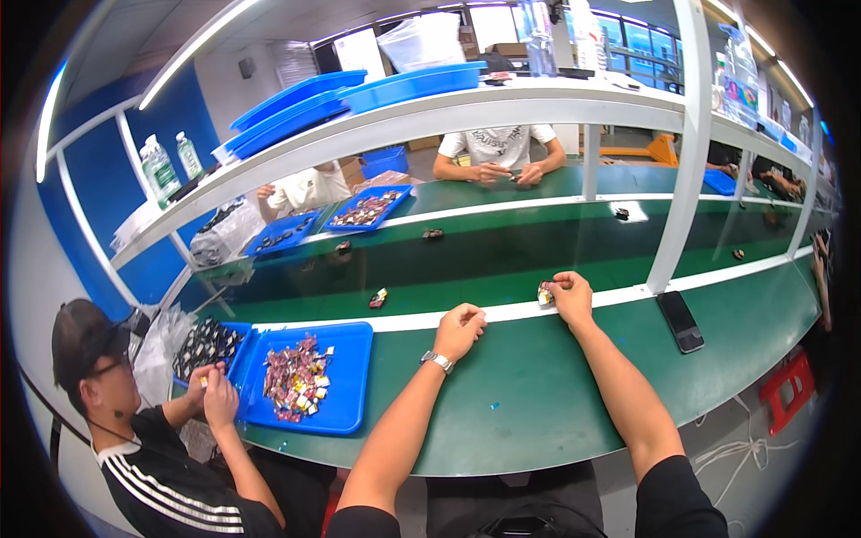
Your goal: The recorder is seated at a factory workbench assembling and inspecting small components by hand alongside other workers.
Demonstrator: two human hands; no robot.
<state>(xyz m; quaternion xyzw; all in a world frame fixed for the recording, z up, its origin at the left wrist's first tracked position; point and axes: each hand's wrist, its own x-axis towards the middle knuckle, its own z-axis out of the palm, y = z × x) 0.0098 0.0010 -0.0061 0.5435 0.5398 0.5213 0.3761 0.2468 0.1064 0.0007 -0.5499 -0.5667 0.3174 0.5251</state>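
Note:
My right hand is closed around a small dark-red, yellow and white part, pinched over the white rail along the front of the belt. My left hand, with a metal-banded watch on the wrist, rests near the same rail, just left of the right hand. Its fingers are curled, and anything inside them is hidden. On the green belt past the rail, a similar small part lies to the left, and several more sit farther off.
A blue tray heaped with small parts stands left of my arms, beside a tray of black pieces. A co-worker sits there. A black phone lies right, near a white post. A shelf crosses overhead; others work opposite.

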